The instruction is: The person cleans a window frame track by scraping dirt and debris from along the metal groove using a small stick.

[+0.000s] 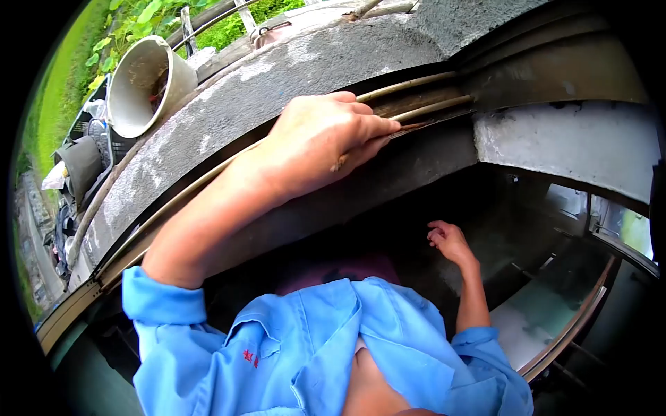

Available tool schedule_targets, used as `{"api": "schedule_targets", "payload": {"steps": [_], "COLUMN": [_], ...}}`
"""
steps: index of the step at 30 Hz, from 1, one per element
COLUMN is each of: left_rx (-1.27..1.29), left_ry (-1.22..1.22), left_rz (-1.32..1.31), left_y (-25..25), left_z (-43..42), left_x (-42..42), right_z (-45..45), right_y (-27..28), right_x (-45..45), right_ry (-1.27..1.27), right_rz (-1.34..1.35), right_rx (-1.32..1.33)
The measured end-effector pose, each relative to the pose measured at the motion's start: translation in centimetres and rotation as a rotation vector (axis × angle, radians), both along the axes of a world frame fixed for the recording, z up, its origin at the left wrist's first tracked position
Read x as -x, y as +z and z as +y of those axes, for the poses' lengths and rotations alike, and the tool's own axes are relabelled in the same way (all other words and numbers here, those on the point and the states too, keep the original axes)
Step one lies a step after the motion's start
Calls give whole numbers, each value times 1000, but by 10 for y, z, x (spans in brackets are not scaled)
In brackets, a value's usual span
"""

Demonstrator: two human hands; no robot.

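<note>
Track (pixel 434 107) grasped by left hand (pixel 334 132); right hand (pixel 451 242) released, loosely half-curled.

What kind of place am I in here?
Probably a window opening in a rural building, though the dark interior hides which room. The long brown sliding-window track, the rough grey concrete ledge beyond it and the green leafy plants outside suggest that.

Head view | my left hand on the grooved track (pixel 430 104) | my right hand (pixel 449 243) apart, half-curled | pale bucket (pixel 182 75) beside concrete ledge (pixel 305 59)
</note>
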State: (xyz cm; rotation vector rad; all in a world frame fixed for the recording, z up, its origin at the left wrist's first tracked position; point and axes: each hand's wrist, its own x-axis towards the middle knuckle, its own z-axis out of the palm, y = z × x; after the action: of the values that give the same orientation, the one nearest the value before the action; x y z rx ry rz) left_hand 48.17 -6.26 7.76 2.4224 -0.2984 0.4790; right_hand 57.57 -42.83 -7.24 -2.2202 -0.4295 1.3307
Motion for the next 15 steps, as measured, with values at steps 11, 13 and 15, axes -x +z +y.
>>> {"api": "schedule_targets", "payload": {"steps": [11,13,15], "left_rx": [-138,-41,-87], "left_ry": [212,156,132], "left_rz": [314,121,111], "left_y": [30,3,-2], "left_z": [4,-7,-12], "left_x": [72,23,3], "right_z": [-21,-7,3], "right_y": [-26,-21,-10], "right_x": [1,-3,-9], "right_ry": [61,52,62], "right_rz": [61,30,-6], "right_rx": [155,136,85]}}
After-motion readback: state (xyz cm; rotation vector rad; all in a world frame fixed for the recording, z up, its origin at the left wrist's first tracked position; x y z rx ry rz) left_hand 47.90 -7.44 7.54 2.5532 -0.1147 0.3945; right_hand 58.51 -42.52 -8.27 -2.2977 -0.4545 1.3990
